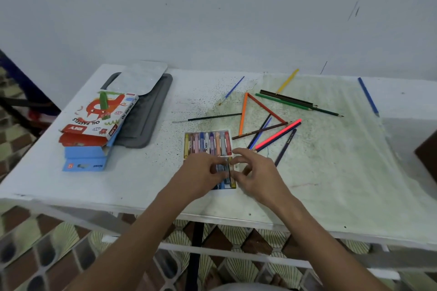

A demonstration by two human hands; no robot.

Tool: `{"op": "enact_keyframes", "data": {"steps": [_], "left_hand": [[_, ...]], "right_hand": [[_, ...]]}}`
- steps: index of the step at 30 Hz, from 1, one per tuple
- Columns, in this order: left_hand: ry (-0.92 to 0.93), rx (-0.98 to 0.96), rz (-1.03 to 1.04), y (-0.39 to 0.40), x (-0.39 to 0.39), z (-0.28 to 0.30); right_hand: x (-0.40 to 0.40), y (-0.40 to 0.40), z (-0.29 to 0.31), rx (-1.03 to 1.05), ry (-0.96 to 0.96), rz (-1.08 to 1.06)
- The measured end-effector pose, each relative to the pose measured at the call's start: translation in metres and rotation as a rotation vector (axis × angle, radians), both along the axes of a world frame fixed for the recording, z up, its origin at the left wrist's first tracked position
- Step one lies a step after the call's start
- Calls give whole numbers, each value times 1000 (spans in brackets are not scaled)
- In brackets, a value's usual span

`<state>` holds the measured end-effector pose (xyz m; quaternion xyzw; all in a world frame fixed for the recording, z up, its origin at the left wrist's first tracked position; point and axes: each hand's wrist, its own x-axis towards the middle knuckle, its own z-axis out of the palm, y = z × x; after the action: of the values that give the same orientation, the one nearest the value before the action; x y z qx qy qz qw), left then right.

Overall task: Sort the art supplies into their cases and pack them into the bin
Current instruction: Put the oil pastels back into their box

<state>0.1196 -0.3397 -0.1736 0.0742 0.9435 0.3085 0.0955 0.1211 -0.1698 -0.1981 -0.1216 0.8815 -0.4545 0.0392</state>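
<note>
Head view: white plastic tray of coloured oil pastels [208, 143] near table's front edge, left hand [201, 170] curled over its near row pinching a pastel, right hand [254, 170] beside, fingers loosely spread touching the tray's right edge, loose coloured pencils [272, 123] just beyond, red-and-white oil-pastel carton [99, 113] far left.

bare table [113, 186] left of tray [208, 143] | pencils [276, 123] crowd right

Pastel tray [208, 143] centre, boxes [94, 130] left, pencils [279, 116] right
</note>
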Motion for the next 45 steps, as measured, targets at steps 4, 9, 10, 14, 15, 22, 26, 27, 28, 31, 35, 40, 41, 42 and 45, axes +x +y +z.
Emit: {"op": "enact_keyframes", "data": {"steps": [4,9,10,14,15,22,26,27,28,31,35,40,41,42,45], "left_hand": [[3,-33,-14,0,-2,-6],[35,-63,-17,0,-2,-7],[20,-51,-20,-1,-2,-6],[-8,3,2,-17,-4,0],[-5,29,65,-26,-7,2],[352,-63,558,-136,-32,23],[319,-352,753,-205,-51,23],[223,-376,786,-216,-54,21],[119,-379,809,-226,-57,18],[-29,-325,815,-239,-60,2],[21,-310,834,-232,-56,-2],[189,-313,740,-200,-42,12],[228,-296,685,-190,-38,13],[256,-278,623,-179,-34,13],[234,-241,389,-137,-25,16]], "right_hand": [[-2,1,-3,49,23,36],[-3,3,-4,32,8,50],[-2,3,-3,18,4,53],[-4,3,-4,-43,-3,49],[-5,3,-3,-59,-7,43],[-20,-11,-2,-148,-20,69],[-26,-22,-5,-167,1,53],[-28,-25,-5,-170,9,50],[-29,-28,-5,-170,15,48],[-31,-32,-6,-165,34,56],[-35,-33,-6,-172,30,65],[-43,-32,-3,-145,38,57],[-45,-31,-1,-138,49,53],[-46,-30,2,-131,70,48],[-53,-24,21,-104,173,72]]}}
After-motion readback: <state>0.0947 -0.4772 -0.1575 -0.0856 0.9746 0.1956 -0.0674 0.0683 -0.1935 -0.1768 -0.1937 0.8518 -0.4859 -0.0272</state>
